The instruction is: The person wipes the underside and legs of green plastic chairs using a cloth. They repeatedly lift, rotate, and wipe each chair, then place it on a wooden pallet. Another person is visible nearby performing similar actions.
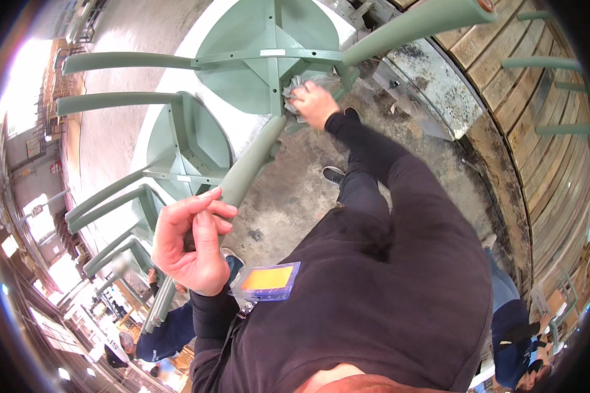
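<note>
A green round-seated stool [229, 82] lies upside down, its underside, cross brace and legs facing up. My right hand [314, 105] is closed around a crumpled grey rag [298, 98], against the brace near the base of a leg. Whether the rag is cloth or thin plastic is unclear. My left hand [196, 242] is raised nearer to me, fingers curled and thumb bent inward. It overlaps a green stool leg [249, 160]; I cannot tell whether it grips that leg or something hidden in the fingers.
More upturned green stools [183, 141] line the white tabletop [167, 85] at the left. A slatted wooden platform [518, 92] curves along the right, beside a stained white panel [432, 85]. Other people [167, 334] work at lower left and lower right.
</note>
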